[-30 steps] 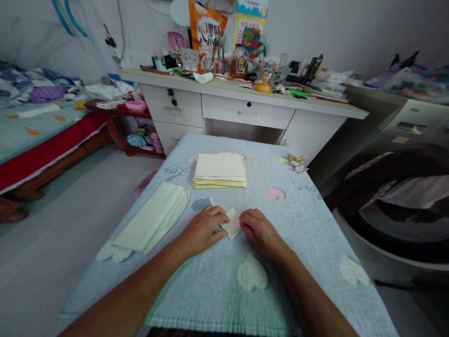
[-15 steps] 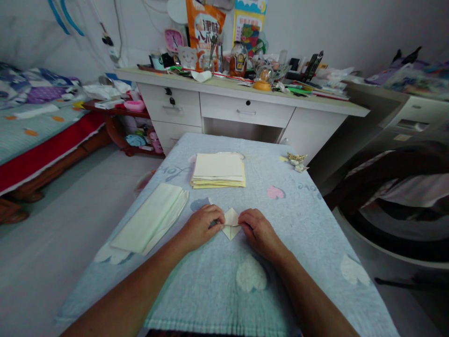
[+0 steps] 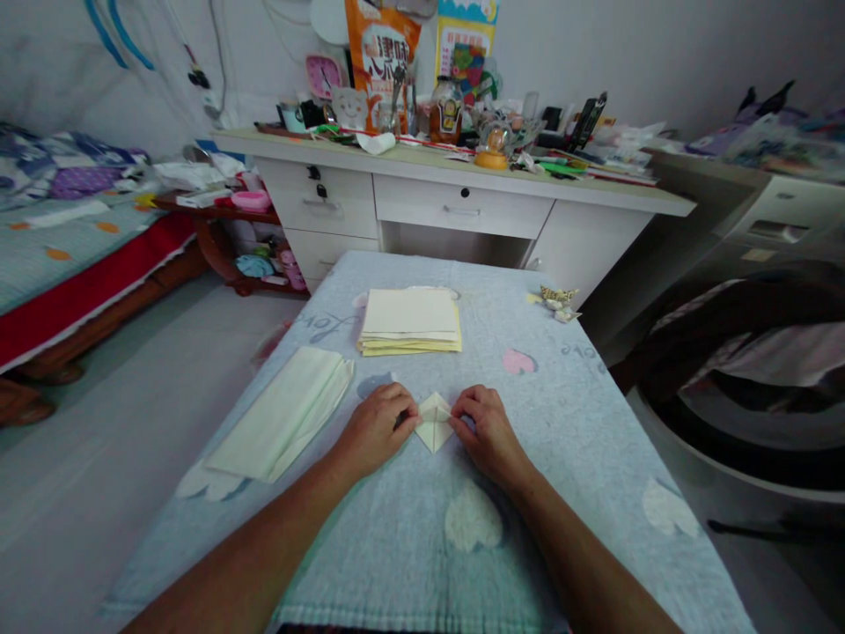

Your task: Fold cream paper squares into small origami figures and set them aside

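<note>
A small cream sheet of paper [image 3: 434,433], folded into a diamond with creases across its middle, lies on the cloth-covered table. My left hand [image 3: 383,421] pinches its left corner between thumb and fingers. On the other side, my right hand [image 3: 485,431] grips the right corner the same way. Beyond the hands sits a stack of cream and yellow paper [image 3: 410,314]. To the left of my left hand rests a long folded bundle of pale paper [image 3: 283,412].
A small patterned folded piece [image 3: 559,301] sits at the table's far right corner. Behind the table stands a white desk [image 3: 462,194] crowded with jars and bags. A washing machine [image 3: 759,291] is on the right, a bed [image 3: 79,246] on the left.
The fold across the middle of the paper looks opened flatter, showing more of the diamond. My right hand has shifted slightly, and both hands still pinch the corners.
</note>
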Motion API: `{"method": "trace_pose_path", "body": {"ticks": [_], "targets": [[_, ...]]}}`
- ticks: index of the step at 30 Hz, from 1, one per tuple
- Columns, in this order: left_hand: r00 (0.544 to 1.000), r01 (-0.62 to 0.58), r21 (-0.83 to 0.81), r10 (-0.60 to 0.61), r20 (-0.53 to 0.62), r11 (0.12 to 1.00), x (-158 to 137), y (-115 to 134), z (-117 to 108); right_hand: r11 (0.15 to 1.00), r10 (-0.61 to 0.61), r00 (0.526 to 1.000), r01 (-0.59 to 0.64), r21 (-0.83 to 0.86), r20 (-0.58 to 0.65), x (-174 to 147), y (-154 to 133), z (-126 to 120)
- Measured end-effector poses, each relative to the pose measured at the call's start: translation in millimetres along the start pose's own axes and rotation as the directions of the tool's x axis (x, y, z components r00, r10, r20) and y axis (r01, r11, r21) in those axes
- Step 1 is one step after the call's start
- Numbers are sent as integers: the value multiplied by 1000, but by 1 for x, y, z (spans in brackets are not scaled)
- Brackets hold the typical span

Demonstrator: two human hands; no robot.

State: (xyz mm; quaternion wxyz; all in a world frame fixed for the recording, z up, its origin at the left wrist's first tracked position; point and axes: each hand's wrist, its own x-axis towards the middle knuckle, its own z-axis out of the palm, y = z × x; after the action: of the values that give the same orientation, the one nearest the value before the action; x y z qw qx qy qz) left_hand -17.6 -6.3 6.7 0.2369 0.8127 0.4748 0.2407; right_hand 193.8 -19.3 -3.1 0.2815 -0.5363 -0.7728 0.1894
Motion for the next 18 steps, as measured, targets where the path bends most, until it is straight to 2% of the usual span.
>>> {"method": "trace_pose_path", "body": {"ticks": [6,11,18], "targets": [[999,-5,79,8,-32,997,0,-2,3,998,59,998,-59,-33,4,1,-1,0],[997,71,124,-65,-47,990,1,-4,5,993,93,996,-93,-70,-4,3,-3,0],[993,106,177,-96,-65,979,2,-1,7,977,153,988,-154,-151,-18,5,-5,1]]}}
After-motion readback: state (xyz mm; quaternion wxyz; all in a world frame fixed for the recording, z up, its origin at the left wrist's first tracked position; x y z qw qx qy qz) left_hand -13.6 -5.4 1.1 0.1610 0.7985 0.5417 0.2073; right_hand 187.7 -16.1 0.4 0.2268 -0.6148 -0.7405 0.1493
